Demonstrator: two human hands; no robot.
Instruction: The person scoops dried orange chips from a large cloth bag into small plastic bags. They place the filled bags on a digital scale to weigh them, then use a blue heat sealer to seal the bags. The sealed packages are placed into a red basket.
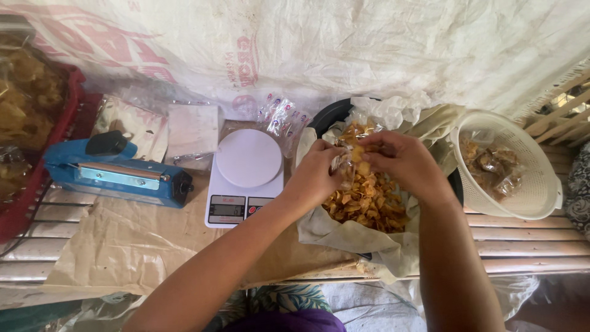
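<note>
Backdrop: white woven plastic sheet (381, 43) with faded red print, creased, hanging behind the bench; daylight coming through it, soft and even; bench (528, 237) of pale bamboo slats, running left to right below the sheet; brown paper (123, 240) spread over the left half of the bench, wrinkled, its front edge hanging over; slatted bamboo wall (568, 114) at the far right end of the bench, bright gaps between the slats; grey sacking (369, 307) on the ground below the front edge of the bench.
</note>
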